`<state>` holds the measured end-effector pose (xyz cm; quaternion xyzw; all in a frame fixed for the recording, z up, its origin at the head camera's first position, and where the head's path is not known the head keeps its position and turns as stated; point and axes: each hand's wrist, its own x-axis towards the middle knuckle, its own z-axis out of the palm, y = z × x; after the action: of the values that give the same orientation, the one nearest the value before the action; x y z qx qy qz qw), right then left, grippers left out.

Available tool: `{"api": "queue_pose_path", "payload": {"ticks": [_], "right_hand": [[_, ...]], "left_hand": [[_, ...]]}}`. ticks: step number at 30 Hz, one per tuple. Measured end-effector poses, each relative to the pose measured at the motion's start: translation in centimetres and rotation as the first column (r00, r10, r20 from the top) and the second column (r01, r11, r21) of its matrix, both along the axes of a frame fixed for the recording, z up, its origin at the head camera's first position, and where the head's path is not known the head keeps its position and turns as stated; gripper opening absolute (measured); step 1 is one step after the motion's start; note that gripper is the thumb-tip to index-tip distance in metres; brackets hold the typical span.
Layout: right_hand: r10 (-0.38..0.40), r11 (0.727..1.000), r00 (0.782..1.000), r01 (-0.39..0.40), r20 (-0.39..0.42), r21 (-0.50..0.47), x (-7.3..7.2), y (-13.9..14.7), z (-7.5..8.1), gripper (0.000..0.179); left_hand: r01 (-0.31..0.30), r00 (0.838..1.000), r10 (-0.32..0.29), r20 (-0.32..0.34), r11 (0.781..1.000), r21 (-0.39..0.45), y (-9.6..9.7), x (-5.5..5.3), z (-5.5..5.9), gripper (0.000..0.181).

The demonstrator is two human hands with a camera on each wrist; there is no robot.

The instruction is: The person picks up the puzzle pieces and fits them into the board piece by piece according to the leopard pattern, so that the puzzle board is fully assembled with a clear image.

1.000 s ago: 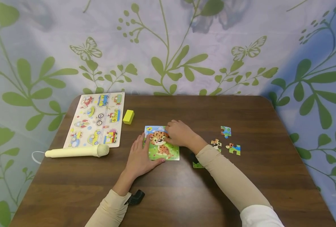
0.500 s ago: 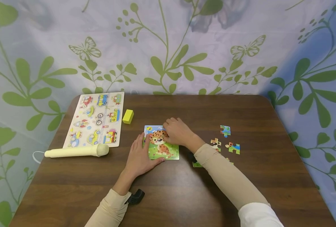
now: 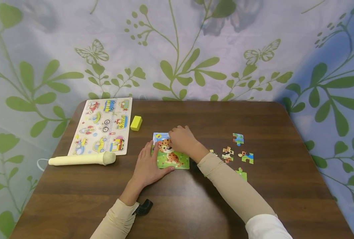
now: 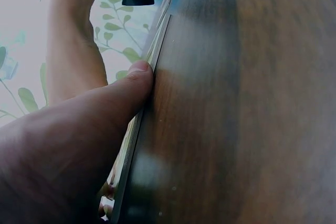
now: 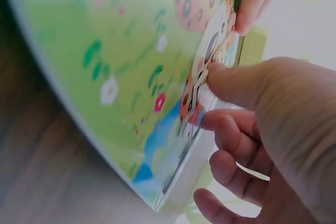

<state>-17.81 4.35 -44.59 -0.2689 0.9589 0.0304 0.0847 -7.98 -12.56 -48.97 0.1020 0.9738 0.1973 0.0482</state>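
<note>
Right hand [image 3: 182, 141] pinches puzzle piece [image 5: 211, 41]; left hand [image 3: 148, 167] spread against board [image 3: 183, 163]; crooked pressing could jam piece.

No text, label, brand, number or sign is showing readably on the leopard puzzle [image 3: 173, 158], the picture board [image 3: 100, 127] or elsewhere.

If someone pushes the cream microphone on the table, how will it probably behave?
The cream microphone may well roll, since its handle looks round. It would probably curve, as its head is wider than the handle. The thin white loop at its tail looks floppy and might drag.
</note>
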Motion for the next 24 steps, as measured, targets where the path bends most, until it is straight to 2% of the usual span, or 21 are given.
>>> {"api": "queue_pose_path", "payload": {"ticks": [7,12,19,22,24], "right_hand": [[0.025,0.996,0.999,-0.027,-0.028,-0.081,0.2,-0.5,-0.1,0.02],[-0.011,0.987,1.0,0.007,-0.029,-0.158,-0.1,-0.2,0.0,0.013],[-0.017,0.973,1.0,0.017,0.002,-0.228,-0.7,0.3,0.1,0.014],[-0.003,0.968,0.999,0.016,0.049,-0.252,-1.1,1.9,0.4,0.021],[0.009,0.955,0.995,0.02,0.095,-0.295,-1.6,4.1,0.8,0.028]], "left_hand": [[-0.016,1.0,0.016,-0.001,1.0,0.016,-0.1,0.3,0.4,0.119],[-0.018,1.0,0.017,0.027,0.999,0.035,-0.2,0.3,0.5,0.119],[-0.017,0.999,0.015,0.036,0.999,0.048,-0.3,0.2,0.7,0.115],[0.006,0.999,-0.008,0.036,0.998,0.057,-0.2,0.1,0.6,0.113],[0.015,1.0,-0.016,0.021,0.999,0.052,-0.1,-0.1,0.4,0.113]]}}
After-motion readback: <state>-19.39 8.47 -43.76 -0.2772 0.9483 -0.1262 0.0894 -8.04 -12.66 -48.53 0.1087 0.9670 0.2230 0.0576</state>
